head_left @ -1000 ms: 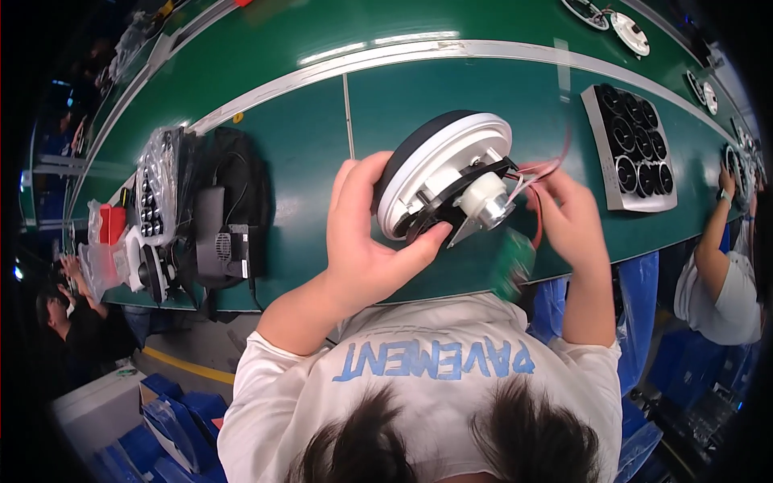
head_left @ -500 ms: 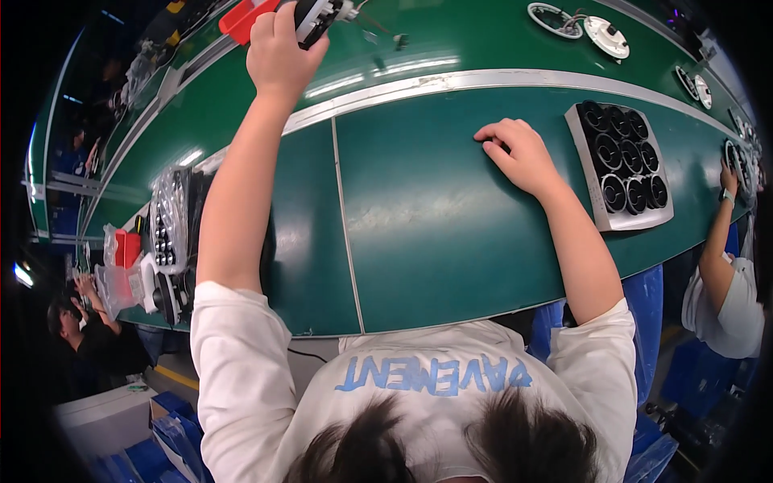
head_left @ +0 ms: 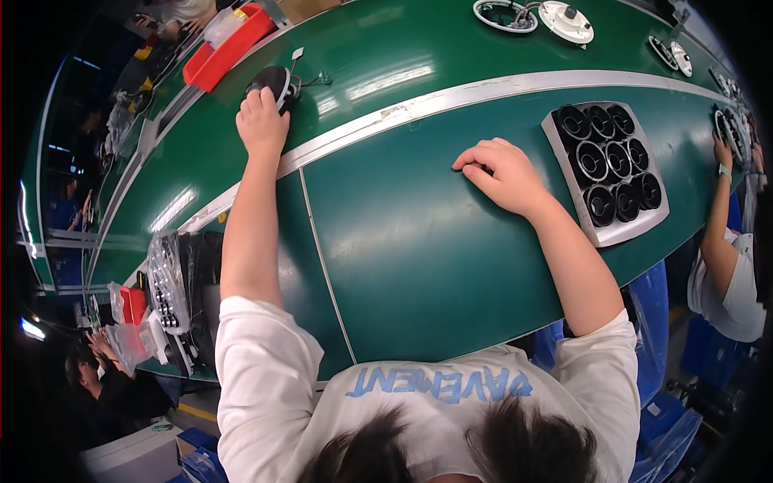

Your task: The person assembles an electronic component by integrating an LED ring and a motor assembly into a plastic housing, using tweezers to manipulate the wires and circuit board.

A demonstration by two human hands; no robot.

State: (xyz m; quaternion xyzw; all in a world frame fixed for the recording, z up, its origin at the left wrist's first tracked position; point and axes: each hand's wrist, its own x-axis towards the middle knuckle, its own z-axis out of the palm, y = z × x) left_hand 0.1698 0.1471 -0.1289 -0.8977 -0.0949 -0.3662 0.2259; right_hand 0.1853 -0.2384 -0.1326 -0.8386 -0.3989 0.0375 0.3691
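My left hand (head_left: 262,125) reaches far out to the left, over the green surface beyond the metal strip. Its fingers are closed on a black round part with a pale rim (head_left: 282,83), which stands tilted. Thin wires with a small white connector (head_left: 298,53) stick out from the part's right side. The palm hides the near portion of it. My right hand (head_left: 505,175) rests low over the near green table, fingers loosely bent, thumb apart from the index finger, nothing in it. Right of it lies a white tray (head_left: 586,211) holding several black ring-shaped parts (head_left: 617,159).
A long red bin (head_left: 229,48) stands beyond the left hand. A metal strip (head_left: 419,110) divides near table from far surface. White round housings (head_left: 566,22) with wires lie at the far side. Bagged parts (head_left: 167,282) sit at left. Co-workers are at both sides.
My left hand has drawn the black round part nearer and to the left, away from the far edge. The view has shifted, showing more of the red bin. My right hand stays beside the tray.
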